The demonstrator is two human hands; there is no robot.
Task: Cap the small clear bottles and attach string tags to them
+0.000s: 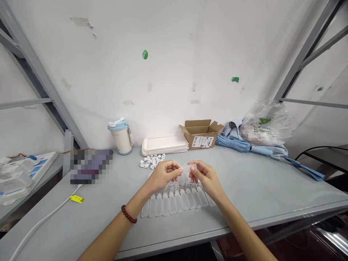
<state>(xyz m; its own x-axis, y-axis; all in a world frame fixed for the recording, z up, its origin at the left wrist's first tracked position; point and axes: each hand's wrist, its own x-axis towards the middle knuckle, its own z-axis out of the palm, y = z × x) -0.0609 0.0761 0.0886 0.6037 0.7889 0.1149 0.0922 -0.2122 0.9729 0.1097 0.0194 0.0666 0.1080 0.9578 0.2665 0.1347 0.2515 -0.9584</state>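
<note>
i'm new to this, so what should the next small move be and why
Perhaps hold the translucent piece with the right hand alone and reach the left hand toward the small white pieces: both hands pinch it, and they lie loose just beyond the left.

White wall (168, 87) — grey table (252, 181) below

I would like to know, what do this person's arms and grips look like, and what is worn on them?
The left grip and right grip wear no visible gloves. No sleeves show. The left arm has a dark red bracelet of round beads; the right arm shows nothing worn.
</note>
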